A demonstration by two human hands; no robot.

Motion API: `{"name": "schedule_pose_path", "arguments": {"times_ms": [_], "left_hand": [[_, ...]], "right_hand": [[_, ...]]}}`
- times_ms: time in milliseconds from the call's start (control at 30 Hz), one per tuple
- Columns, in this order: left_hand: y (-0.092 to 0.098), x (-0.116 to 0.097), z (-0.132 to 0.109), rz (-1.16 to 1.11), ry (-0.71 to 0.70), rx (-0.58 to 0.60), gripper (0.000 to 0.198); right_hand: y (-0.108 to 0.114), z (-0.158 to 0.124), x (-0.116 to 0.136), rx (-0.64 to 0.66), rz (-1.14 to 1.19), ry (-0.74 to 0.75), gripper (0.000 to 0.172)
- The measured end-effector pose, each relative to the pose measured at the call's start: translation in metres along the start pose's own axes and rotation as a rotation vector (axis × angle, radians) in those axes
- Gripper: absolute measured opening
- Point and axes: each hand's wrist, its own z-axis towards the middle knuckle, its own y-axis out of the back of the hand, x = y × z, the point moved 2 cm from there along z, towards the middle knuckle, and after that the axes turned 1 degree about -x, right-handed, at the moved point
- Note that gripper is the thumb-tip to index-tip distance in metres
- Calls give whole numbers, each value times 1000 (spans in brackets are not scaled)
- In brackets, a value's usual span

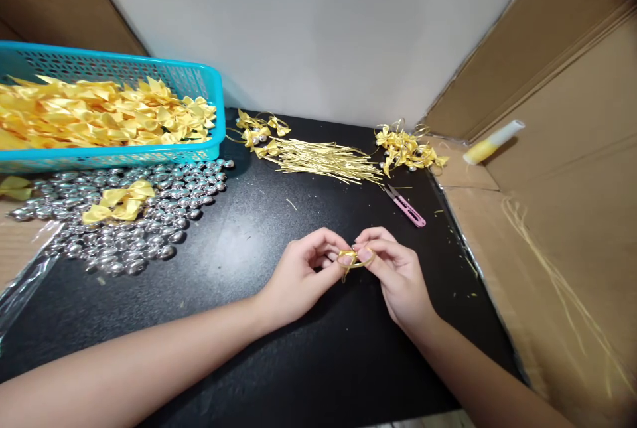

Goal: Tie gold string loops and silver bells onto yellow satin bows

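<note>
Both hands meet over the black table, pinching one small yellow ribbon bow (348,257) with a looped gold cord. My left hand (311,269) is closed on its left side, thumb and fingertips pressed together. From the right, my right hand (395,269) pinches the cord and bow between thumb and fingers. The fingertips partly hide the bow's middle. Beyond the hands lies a bundle of gold cords (326,161). A pair of pink thread snips (407,208) rests to the right of that bundle.
At the left stands a turquoise basket (219,109) of yellow bows. Many silver beads (119,242) spread before it, with loose bows (124,202) on top. Corded bows form a left pile (261,133) and a right pile (411,149). A tube (492,142) leans against cardboard.
</note>
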Motion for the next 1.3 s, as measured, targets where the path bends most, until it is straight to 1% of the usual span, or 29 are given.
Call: {"name": "schedule_pose_path", "arguments": {"times_ms": [233,433,633,767,1000,1100,1300], "left_hand": [[0,-1,0,-26,13,20,18],[0,-3,1,-21,34,14,19],[-3,-4,1,-61,46,9,21],[-2,-2,1,-69,52,18,17],[-2,-1,1,-50,69,18,19],[-2,-1,1,-30,57,18,18],[0,-1,0,16,-13,35,12]], "right_hand": [[0,0,-2,-39,-30,11,6],[-1,0,0,-44,-57,0,10],[0,0,-1,-45,-38,23,5],[1,0,-2,-44,-34,22,4],[0,0,-2,-45,-46,8,8],[0,1,-1,-41,-54,-1,9],[1,1,-1,-32,-54,-19,6]]}}
